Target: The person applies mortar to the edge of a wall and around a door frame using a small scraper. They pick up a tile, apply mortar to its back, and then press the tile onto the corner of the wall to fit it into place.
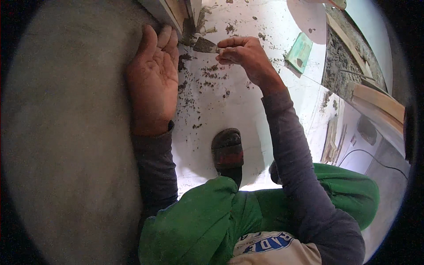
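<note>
My left hand (152, 84) rests palm up against the grey wall (70, 128), its slightly curled fingers apart and holding nothing, just below the corner of a frame (176, 13). My right hand (245, 57) grips a small dirty scraper (204, 45) between thumb and fingers, its blade pointing left at the foot of that frame, close to my left fingertips. Dark crumbs of debris (208, 74) are scattered on the white floor (236, 104) below the scraper and along the wall.
A green flat object (299, 53) lies on the floor to the right. Beyond it are wooden strips (346, 37) on rough grey mortar (335, 70), a pale board (377, 104) and a dark cable (371, 151). My sandalled foot (227, 150) and green-clad knees are below.
</note>
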### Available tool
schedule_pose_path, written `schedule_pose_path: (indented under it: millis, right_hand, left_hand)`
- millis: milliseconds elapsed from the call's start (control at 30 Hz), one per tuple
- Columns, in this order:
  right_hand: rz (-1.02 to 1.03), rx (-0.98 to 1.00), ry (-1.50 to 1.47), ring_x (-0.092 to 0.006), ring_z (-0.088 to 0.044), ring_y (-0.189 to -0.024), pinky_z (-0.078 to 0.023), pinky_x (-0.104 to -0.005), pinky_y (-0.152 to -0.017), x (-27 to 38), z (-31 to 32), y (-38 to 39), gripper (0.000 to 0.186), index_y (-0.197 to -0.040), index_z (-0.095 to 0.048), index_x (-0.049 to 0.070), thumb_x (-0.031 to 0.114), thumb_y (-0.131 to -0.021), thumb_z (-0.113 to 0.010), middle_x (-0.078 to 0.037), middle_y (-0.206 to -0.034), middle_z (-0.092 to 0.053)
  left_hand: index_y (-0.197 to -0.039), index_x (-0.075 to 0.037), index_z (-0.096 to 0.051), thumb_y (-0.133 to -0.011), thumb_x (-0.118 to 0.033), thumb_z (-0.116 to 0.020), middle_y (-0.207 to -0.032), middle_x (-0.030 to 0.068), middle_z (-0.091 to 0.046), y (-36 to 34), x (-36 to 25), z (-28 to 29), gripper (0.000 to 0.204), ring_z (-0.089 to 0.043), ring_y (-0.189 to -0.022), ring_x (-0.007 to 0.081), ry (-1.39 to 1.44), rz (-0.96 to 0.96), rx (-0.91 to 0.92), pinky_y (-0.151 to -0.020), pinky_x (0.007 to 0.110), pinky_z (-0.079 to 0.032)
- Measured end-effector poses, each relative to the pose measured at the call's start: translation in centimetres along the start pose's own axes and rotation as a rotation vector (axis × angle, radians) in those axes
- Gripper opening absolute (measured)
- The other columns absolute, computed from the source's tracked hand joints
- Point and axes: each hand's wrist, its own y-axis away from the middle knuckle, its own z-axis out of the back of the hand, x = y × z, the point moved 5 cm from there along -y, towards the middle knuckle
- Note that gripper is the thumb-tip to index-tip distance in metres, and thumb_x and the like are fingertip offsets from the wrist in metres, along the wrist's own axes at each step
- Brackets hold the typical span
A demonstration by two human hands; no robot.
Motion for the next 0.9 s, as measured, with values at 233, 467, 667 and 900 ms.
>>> schedule_pose_path:
  millis: [233, 467, 667, 900]
  right_hand:
    - [0.042, 0.045, 0.006, -0.0254, -0.077, -0.090, -0.065, -0.0339, -0.085, 0.7, 1.4, -1.8, 0.039, -0.119, -0.067, -0.015, 0.013, -0.092, -0.073, -0.021, -0.101, -0.074]
    - [-0.004, 0.051, 0.102, -0.0273, -0.077, -0.088, -0.065, -0.0352, -0.084, 1.0, 1.9, -2.6, 0.043, -0.123, -0.068, -0.014, 0.015, -0.091, -0.072, -0.022, -0.105, -0.074]
    - [0.037, 0.116, 0.082, -0.0295, -0.077, -0.093, -0.065, -0.0358, -0.087, 1.1, 0.9, -4.4, 0.045, -0.123, -0.066, -0.016, 0.017, -0.092, -0.071, -0.024, -0.108, -0.073]
    - [0.094, 0.133, 0.042, -0.0301, -0.077, -0.097, -0.064, -0.0351, -0.092, 2.1, -0.4, -4.9, 0.044, -0.122, -0.065, -0.018, 0.014, -0.091, -0.070, -0.026, -0.109, -0.073]
  left_hand:
    - [-0.152, 0.007, -0.040, -0.108, -0.036, -0.058, -0.157, 0.0242, -0.044, 0.1, 0.0, 0.1, 0.064, -0.033, -0.154, 0.0306, 0.044, 0.022, -0.049, -0.129, 0.041, -0.022]
    - [-0.157, 0.008, -0.030, -0.110, -0.035, -0.055, -0.163, 0.0255, -0.035, 0.3, 0.0, -0.2, 0.069, -0.027, -0.157, 0.0322, 0.003, 0.019, -0.014, -0.130, 0.043, -0.020]
    - [-0.153, 0.009, -0.036, -0.110, -0.036, -0.053, -0.163, 0.0259, -0.036, -0.1, 0.1, 0.0, 0.065, -0.029, -0.156, 0.0303, 0.066, 0.022, 0.018, -0.129, 0.041, -0.022]
    - [-0.155, 0.011, -0.031, -0.110, -0.038, -0.054, -0.164, 0.0282, -0.034, 0.1, -0.3, -0.3, 0.070, -0.030, -0.156, 0.0312, 0.011, 0.004, 0.015, -0.129, 0.041, -0.021]
